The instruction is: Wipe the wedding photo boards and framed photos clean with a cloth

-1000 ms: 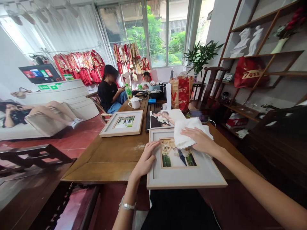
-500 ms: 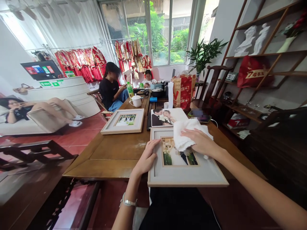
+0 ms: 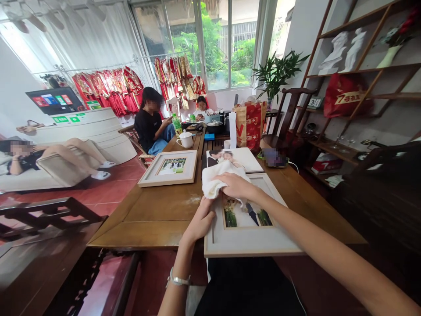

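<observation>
A framed wedding photo [image 3: 250,239] with a pale mat and light wood frame lies flat at the near edge of the wooden table [image 3: 158,219], overhanging it toward me. My left hand [image 3: 200,221] rests on the frame's left edge, fingers curled over it. My right hand [image 3: 237,185] presses a crumpled white cloth [image 3: 213,180] onto the frame's upper left corner, fingers closed on the cloth.
A second framed photo [image 3: 169,167] and an unframed print [image 3: 235,159] lie farther up the table, with a phone [image 3: 274,158], teapot [image 3: 186,140] and red bag [image 3: 250,125]. Two people sit at the far end. Shelves stand on the right, a bench [image 3: 46,215] on the left.
My right hand has slid the white cloth leftward across the glass, from the upper right to the upper left corner. My left hand has stayed on the frame's left edge.
</observation>
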A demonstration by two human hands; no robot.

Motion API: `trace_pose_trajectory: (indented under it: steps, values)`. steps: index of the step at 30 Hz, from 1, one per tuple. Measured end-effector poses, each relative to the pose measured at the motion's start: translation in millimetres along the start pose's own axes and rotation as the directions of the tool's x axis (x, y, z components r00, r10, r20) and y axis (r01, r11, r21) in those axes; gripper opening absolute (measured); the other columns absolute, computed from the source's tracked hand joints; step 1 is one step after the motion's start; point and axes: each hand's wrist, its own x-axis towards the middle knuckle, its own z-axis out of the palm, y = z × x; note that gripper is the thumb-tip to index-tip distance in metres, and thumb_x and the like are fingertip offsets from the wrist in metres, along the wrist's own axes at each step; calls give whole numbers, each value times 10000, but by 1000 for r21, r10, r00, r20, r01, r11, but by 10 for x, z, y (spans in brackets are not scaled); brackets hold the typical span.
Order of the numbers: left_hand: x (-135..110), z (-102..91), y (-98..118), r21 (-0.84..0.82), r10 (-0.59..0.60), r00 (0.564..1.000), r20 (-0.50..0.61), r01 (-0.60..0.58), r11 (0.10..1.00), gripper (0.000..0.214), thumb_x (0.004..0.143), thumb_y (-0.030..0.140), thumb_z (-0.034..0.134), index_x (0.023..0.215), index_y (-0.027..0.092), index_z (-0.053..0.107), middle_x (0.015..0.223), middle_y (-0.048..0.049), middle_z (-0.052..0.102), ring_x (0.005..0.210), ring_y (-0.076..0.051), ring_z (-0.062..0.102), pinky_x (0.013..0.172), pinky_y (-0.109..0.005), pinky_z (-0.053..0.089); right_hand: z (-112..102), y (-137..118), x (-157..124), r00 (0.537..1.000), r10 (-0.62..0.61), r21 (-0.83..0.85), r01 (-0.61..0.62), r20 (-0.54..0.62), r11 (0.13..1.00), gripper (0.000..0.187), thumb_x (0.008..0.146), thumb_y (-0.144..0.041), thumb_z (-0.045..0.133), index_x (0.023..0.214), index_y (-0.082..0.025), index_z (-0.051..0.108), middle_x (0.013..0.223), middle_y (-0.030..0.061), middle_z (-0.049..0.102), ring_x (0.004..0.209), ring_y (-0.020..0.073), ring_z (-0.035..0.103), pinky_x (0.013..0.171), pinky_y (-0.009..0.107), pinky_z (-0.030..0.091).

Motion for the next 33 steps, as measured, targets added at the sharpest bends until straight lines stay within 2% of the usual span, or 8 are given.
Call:
trace_pose_trajectory:
  steps: [6,9,13,18,23,28,31,33]
  values:
    - [-11,-10,-18,-21,11,1000,26,-11,1000,649,684,28,387,1293,240,460,1367,-35,434,1315,-210,293,1142,-414,166,-187,238,-530,973,225,-110,-229,-45,967,513,675,-85,441,1157,-158,599,1162,112,625,1112,277,513,937,376,355]
    - [-21,-11,-14,-19,13,1000,13,-13,1000,580,772,69,393,1323,248,429,1402,-32,403,1330,-203,277,1146,-401,154,-155,164,-696,960,275,-136,-279,-51,951,552,658,-86,456,1192,-144,583,1165,127,617,1150,285,479,948,379,346]
    - [-28,1,-35,-19,25,999,-26,-25,999,436,920,228,344,1353,245,391,1449,-47,343,1353,-197,247,1150,-401,140,30,-240,-765,986,164,-109,-164,-3,980,616,616,-76,464,1222,-131,564,1165,122,618,1156,280,450,956,381,343]
    - [-23,7,-73,-43,45,998,-38,-47,998,416,942,288,340,1354,264,389,1456,-39,336,1359,-196,251,1150,-398,153,130,-778,-959,995,90,-28,-88,51,996,680,547,-74,459,1214,-164,558,1174,115,588,1134,277,439,958,416,347]
    - [-13,5,-66,-9,40,999,-30,-41,999,445,915,212,370,1356,273,384,1453,-34,342,1364,-196,245,1155,-405,142,6,-886,-1440,984,-43,58,33,175,998,776,498,-53,439,1252,-217,529,1303,79,513,1251,256,363,1060,420,255]
    - [-13,3,-40,-1,25,1000,7,-25,1000,500,890,196,422,1377,273,344,1473,-35,310,1380,-200,207,1158,-413,128,-161,-584,-1708,971,189,-140,-169,147,976,716,514,-47,442,1192,-216,596,1218,77,598,1191,303,440,1043,506,283]
    - [-10,11,-45,12,35,999,-16,-35,999,447,922,218,360,1367,256,366,1466,-44,326,1374,-194,221,1159,-414,124,-147,-525,-1638,950,303,-246,-277,74,929,616,538,-60,460,1117,-159,642,1166,134,618,1137,345,476,1009,543,317]
    - [-10,14,-53,8,36,999,-29,-36,999,427,934,240,346,1359,263,379,1459,-39,340,1371,-192,228,1159,-414,122,-45,-618,-1523,953,297,-224,-278,54,934,642,533,-76,467,1157,-120,614,1219,160,582,1180,353,441,1023,531,312]
